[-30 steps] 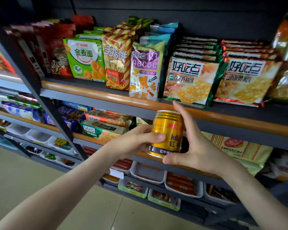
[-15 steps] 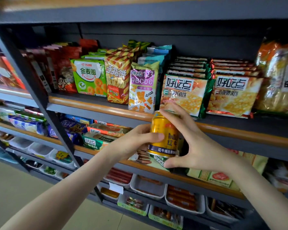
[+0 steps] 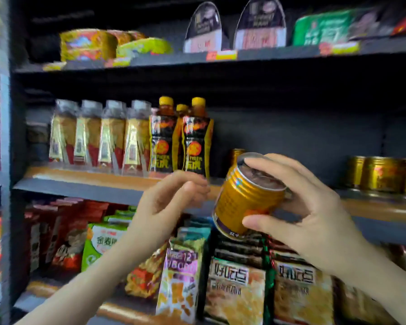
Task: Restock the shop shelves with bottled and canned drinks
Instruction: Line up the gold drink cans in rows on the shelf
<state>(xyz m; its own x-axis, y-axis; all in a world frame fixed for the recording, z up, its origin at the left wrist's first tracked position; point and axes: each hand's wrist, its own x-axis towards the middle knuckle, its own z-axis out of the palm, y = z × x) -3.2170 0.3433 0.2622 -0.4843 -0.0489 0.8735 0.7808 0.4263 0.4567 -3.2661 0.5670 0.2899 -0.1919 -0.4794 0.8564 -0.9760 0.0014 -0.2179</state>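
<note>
My right hand grips a gold drink can, tilted with its top towards me, in front of the drinks shelf. My left hand hovers just left of the can with loosely curled fingers, holding nothing. On that shelf stand several clear bottles with gold labels, black-and-orange bottles with yellow caps, one gold can behind the held can, and more gold cans at the far right. A wide gap on the shelf lies between the single can and the right-hand cans.
Snack bags fill the shelf below the drinks. The top shelf carries boxed and tubbed goods with price tags. A dark upright post bounds the shelving on the left.
The view has swung up from the snack shelves to the drinks shelf. My left hand has let go of the can. My right hand alone has raised and tilted it.
</note>
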